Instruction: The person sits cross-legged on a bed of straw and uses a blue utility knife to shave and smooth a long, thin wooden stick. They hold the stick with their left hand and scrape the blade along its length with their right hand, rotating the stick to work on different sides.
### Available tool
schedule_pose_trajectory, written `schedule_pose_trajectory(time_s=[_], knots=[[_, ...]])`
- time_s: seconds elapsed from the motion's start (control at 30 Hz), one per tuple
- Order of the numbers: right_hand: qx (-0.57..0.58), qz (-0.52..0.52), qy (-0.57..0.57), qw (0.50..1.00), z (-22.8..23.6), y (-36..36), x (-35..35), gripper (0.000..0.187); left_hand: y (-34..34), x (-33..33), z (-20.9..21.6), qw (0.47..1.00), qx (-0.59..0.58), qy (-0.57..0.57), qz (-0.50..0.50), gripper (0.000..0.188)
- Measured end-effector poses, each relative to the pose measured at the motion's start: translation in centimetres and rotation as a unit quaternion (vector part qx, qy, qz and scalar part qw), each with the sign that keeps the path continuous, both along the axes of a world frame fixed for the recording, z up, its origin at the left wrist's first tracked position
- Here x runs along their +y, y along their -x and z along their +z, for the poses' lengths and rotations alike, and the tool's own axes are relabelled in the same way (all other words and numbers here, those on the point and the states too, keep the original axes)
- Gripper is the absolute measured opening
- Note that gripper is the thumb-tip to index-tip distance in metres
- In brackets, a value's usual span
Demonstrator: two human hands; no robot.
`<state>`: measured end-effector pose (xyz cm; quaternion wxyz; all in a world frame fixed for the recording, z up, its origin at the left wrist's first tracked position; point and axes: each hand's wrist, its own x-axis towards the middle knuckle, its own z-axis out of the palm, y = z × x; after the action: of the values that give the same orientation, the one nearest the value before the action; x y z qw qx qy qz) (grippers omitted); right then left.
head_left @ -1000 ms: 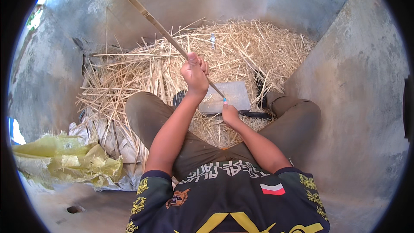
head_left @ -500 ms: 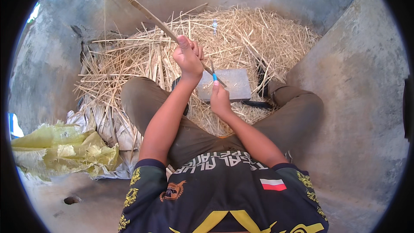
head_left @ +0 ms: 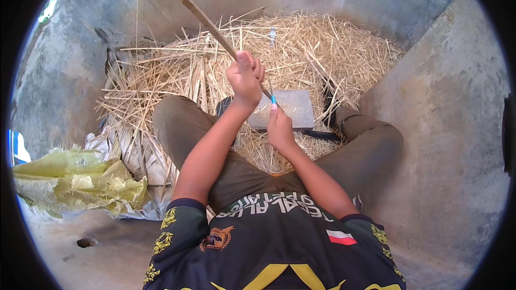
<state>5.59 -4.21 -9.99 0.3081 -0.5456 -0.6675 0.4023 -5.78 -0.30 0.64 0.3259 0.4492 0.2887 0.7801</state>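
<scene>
Long thin bamboo strip (head_left: 199, 13) is clamped in my raised left hand (head_left: 244, 78). My right hand (head_left: 279, 126) grips a blue-tipped tool (head_left: 273, 98) against it. Its blade is hidden; the strip's far end is cut off.

The stick (head_left: 199, 13) runs out past the top edge, so its far end is unseen. The right hand (head_left: 279, 129) hides most of a small blue-tipped tool (head_left: 273, 99), too small to identify. Straw (head_left: 333, 59) partly buries a dark object (head_left: 328, 96). The grey slab (head_left: 287, 108) is partly behind both hands.
</scene>
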Motion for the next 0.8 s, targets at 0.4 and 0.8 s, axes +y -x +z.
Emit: schedule_pose_trajectory(time_s=[0.4,0.8], knots=[[0.0,0.022,0.008,1.0,0.2,0.4,-0.8,0.054,2.0,0.6,0.3,0.998,-0.049,0.031,0.005,0.057],[-0.124,-0.112,0.128,0.978,-11.4,-0.6,1.4,0.059,-1.1,0.3,0.2,0.998,0.0,-0.015,-0.061,0.053]])
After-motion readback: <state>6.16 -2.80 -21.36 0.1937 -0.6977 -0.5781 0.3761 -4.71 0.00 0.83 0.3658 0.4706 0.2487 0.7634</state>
